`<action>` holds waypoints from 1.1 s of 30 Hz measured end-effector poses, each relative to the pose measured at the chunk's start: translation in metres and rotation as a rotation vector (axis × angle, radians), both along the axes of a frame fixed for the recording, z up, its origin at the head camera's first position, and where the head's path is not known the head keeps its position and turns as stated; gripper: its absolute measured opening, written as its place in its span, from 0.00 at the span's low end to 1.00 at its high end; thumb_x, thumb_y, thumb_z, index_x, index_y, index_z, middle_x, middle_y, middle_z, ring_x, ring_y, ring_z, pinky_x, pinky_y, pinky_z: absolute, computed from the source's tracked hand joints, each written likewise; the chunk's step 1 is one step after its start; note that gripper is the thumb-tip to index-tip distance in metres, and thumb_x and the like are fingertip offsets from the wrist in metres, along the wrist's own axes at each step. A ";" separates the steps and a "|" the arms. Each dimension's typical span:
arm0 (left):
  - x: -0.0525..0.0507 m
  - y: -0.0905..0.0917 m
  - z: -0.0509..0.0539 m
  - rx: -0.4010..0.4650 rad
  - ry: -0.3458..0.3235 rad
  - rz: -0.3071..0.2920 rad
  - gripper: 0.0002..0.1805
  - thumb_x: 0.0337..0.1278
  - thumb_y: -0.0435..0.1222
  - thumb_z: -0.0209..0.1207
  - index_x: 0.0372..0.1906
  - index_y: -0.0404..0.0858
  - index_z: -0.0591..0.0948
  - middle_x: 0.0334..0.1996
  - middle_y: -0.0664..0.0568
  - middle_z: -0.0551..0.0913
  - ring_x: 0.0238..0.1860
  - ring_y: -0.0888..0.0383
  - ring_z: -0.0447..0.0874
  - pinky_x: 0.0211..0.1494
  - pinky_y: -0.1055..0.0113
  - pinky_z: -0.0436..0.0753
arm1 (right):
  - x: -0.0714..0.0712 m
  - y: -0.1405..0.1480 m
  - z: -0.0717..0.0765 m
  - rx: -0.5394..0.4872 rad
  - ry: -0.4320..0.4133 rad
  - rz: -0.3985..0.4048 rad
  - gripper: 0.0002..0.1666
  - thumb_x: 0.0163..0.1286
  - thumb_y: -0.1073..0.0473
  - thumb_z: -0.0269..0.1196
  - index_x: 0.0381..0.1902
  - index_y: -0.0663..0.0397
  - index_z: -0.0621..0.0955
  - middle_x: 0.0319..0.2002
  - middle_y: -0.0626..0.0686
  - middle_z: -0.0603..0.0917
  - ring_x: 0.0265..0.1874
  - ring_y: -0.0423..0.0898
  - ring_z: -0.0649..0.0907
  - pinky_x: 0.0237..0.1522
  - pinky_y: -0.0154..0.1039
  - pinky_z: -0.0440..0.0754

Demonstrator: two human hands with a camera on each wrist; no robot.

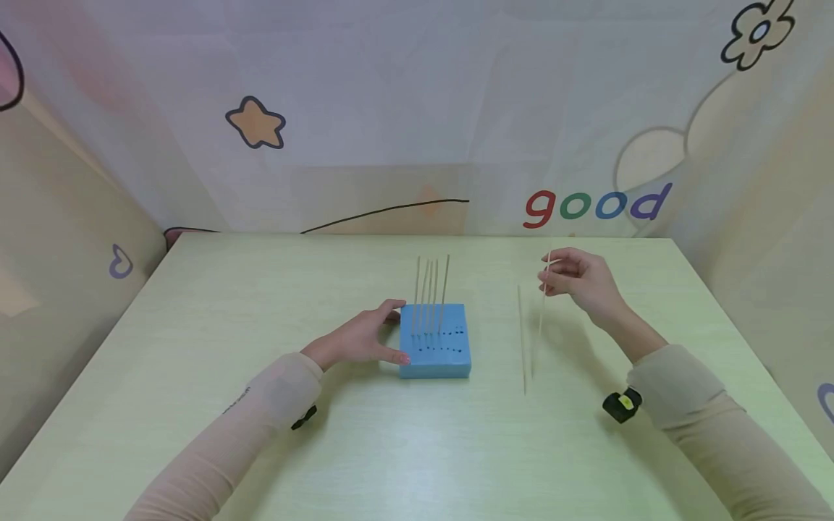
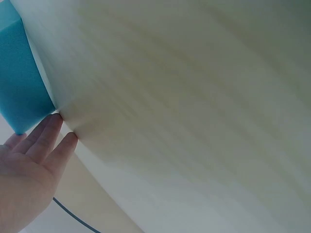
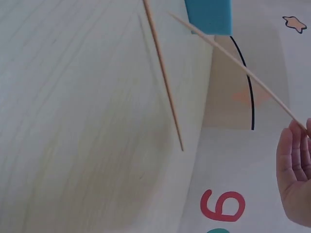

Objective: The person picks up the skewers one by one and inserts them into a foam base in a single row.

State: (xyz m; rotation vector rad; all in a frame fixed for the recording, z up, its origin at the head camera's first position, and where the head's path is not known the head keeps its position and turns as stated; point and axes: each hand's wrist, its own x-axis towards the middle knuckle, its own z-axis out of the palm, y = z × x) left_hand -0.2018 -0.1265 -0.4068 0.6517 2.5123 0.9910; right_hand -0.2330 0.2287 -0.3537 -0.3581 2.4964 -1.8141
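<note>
A blue foam block [image 1: 435, 365] lies on the table, its top marked with rows of dark holes. Several thin wooden skewers [image 1: 427, 293] stand upright in it. At the block's left side, my left hand [image 1: 360, 336] touches it with thumb and fingers spread; in the left wrist view the fingers [image 2: 46, 138] reach out fairly straight against a lower corner of the foam. To the right, my right hand [image 1: 582, 282] pinches another skewer [image 3: 243, 68] near its upper end, the stick pointing down above the table. One loose skewer [image 1: 522, 340] lies between the block and this hand.
The pale wood-grain table [image 1: 417, 449] runs back to a printed fabric backdrop [image 1: 391, 94] with a star, a flower and the word "good". Similar cloth hangs on both sides. A black strap device [image 1: 622, 405] sits at the right wrist.
</note>
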 end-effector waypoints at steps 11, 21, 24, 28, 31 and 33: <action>0.000 0.001 0.002 -0.001 0.010 -0.004 0.53 0.38 0.48 0.70 0.67 0.36 0.53 0.61 0.43 0.68 0.63 0.51 0.62 0.66 0.56 0.56 | 0.014 -0.010 0.021 -0.045 0.077 -0.034 0.11 0.63 0.64 0.60 0.44 0.53 0.79 0.30 0.44 0.81 0.29 0.38 0.83 0.37 0.29 0.79; -0.001 0.000 0.000 -0.003 0.012 -0.009 0.53 0.38 0.48 0.70 0.68 0.36 0.53 0.61 0.43 0.67 0.63 0.51 0.62 0.66 0.57 0.57 | 0.031 -0.025 0.040 -0.195 0.142 0.002 0.12 0.62 0.65 0.60 0.44 0.55 0.81 0.31 0.48 0.82 0.30 0.40 0.84 0.37 0.30 0.79; -0.001 0.000 0.000 0.000 0.011 -0.008 0.53 0.38 0.48 0.70 0.68 0.36 0.53 0.61 0.43 0.68 0.63 0.51 0.62 0.66 0.57 0.57 | 0.035 -0.031 0.043 -0.219 0.184 0.019 0.12 0.62 0.67 0.60 0.44 0.56 0.81 0.31 0.49 0.83 0.29 0.41 0.83 0.37 0.31 0.79; -0.001 0.000 0.000 0.002 0.012 -0.009 0.53 0.38 0.47 0.70 0.67 0.35 0.53 0.61 0.43 0.68 0.63 0.51 0.62 0.66 0.57 0.57 | 0.039 -0.039 0.045 -0.232 0.241 0.040 0.12 0.62 0.69 0.60 0.43 0.57 0.81 0.30 0.50 0.83 0.29 0.42 0.83 0.36 0.32 0.80; -0.002 0.000 -0.001 -0.001 0.013 -0.007 0.53 0.38 0.47 0.70 0.67 0.35 0.53 0.61 0.42 0.67 0.64 0.51 0.61 0.66 0.57 0.56 | 0.041 -0.044 0.045 -0.220 0.285 0.046 0.12 0.62 0.70 0.59 0.43 0.58 0.82 0.30 0.50 0.83 0.29 0.42 0.83 0.37 0.32 0.80; -0.002 0.000 -0.001 -0.002 0.012 -0.006 0.53 0.37 0.48 0.70 0.67 0.36 0.53 0.61 0.43 0.67 0.64 0.51 0.61 0.66 0.57 0.56 | 0.042 -0.048 0.046 -0.200 0.311 0.046 0.12 0.62 0.71 0.59 0.44 0.59 0.81 0.30 0.49 0.83 0.29 0.42 0.83 0.37 0.33 0.80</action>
